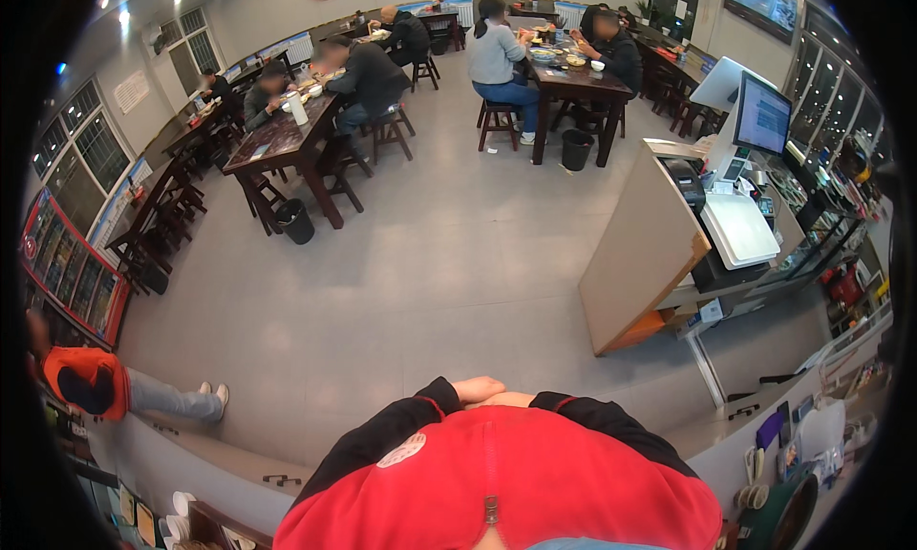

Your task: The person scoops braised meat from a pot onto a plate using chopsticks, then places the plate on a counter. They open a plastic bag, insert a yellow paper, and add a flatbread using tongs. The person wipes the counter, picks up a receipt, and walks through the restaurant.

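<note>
My left hand [478,389] and my right hand [510,400] meet in front of my waist, past the belly of my red jacket [473,464]. Black sleeves with red piping at the cuffs reach down to both wrists. The left hand lies against the right one, partly over it. Most of the fingers are hidden, so whether they hold anything does not show. Beyond the hands stretches a grey tiled floor [430,278].
A counter [637,256] with a monitor [763,113] and a scale [738,228] stands right. Diners sit at dark wooden tables [269,138] [580,84] with stools and bins. A person in orange [86,382] stands left, near a drinks fridge [71,263]. Worktops flank me.
</note>
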A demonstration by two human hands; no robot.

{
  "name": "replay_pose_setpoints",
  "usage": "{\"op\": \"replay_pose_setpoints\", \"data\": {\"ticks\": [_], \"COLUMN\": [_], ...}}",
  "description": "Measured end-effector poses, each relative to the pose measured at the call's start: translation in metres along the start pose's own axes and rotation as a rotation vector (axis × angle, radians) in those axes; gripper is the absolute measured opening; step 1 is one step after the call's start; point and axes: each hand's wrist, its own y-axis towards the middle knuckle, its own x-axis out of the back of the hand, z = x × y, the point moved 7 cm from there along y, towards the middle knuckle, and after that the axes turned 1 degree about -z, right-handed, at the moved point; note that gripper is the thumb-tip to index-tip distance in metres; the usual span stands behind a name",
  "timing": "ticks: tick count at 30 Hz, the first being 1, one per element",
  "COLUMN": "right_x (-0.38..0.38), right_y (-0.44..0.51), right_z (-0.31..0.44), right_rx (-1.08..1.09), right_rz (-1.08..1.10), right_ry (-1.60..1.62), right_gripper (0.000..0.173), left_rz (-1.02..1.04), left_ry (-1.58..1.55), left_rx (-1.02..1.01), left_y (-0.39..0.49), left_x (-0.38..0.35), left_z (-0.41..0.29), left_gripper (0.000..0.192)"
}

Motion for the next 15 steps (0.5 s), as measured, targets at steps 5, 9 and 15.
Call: {"op": "replay_pose_setpoints", "data": {"ticks": [5,9,15], "right_x": [0.009,0.014,0.019], "right_y": [0.000,0.000,0.005], "right_z": [-0.012,-0.019,-0.029], "right_rx": [-0.040,-0.071,-0.103], "right_rz": [-0.048,-0.068,-0.093], "right_ry": [-0.164,-0.274,-0.410], "right_gripper": [0.030,0.030,0.029], "left_rz": [0.017,0.012,0.000], "left_ry": [-0.147,-0.138,-0.088], "left_rx": [0.056,0.049,0.005], "left_y": [-0.001,-0.001,0.004], "left_x": [-0.003,-0.002,-0.001], "left_z": [0.003,0.002,0.007], "left_gripper": [0.030,0.029,0.028]}}
